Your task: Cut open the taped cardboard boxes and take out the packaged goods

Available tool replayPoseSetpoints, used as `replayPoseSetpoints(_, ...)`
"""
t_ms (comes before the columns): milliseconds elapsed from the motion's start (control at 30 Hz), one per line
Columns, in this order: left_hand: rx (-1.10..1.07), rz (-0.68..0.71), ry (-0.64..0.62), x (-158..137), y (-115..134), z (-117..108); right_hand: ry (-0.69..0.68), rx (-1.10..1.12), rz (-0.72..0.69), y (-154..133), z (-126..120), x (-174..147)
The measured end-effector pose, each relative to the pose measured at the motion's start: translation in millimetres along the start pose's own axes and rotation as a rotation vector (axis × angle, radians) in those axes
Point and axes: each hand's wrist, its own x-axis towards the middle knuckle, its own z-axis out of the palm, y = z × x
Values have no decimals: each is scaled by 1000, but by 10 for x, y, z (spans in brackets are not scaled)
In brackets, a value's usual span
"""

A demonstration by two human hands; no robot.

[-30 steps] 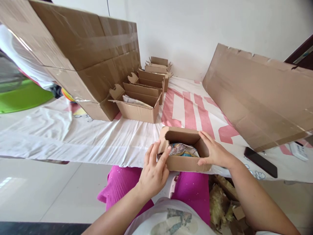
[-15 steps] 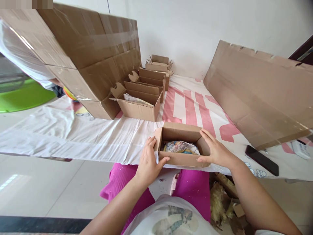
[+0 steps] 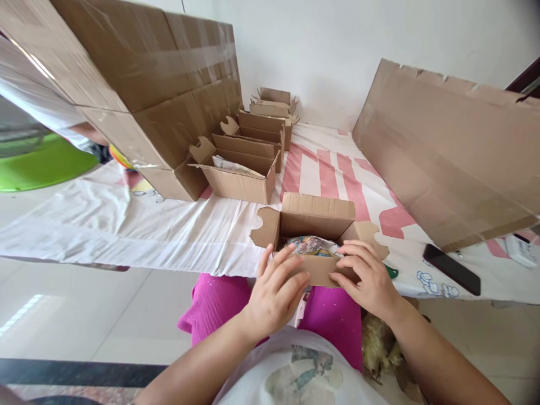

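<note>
A small cardboard box (image 3: 318, 209) stands at the table's front edge with its flaps folded outward. Inside lies a bundle (image 3: 310, 245) in white, printed wrapping with coloured pictures. My left hand (image 3: 276, 289) is at the box's front left corner, fingers spread and slightly bent over the front flap. At the front right, my right hand (image 3: 371, 275) grips the front flap between thumb and fingers. A bit of something green (image 3: 391, 271) shows beside my right hand, mostly hidden.
A row of open cardboard boxes (image 3: 240, 185) runs back along a tall stack of taped cartons (image 3: 164, 112). At right a large cardboard sheet (image 3: 447, 157) leans, with a black phone (image 3: 451, 270) near it. Another person's arm (image 3: 88, 133) shows behind the stack.
The box's side flaps and back flap have swung outward. My left hand has moved from the left side to the front, and my right hand from the right side to the front flap.
</note>
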Motion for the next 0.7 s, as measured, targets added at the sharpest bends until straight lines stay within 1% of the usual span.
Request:
replayPoseSetpoints(67,-60,25,-28,24,72,27,15,25,-17,-54,36,12)
replayPoseSetpoints(167,-89,13,-46,45,115,73,8,45,-31,-105,84,30)
replayPoseSetpoints(300,-94,-2,-64,41,108,93,-6,60,-42,-126,137,42)
replayPoseSetpoints(533,-102,-4,-77,30,92,70,-70,75,-9,-123,191,40)
replayPoseSetpoints(600,-105,-25,-45,20,45,47,-76,75,-10,-129,182,54)
replayPoseSetpoints(700,-16,-148,99,-23,-112,-9,-71,78,-6,-134,162,77)
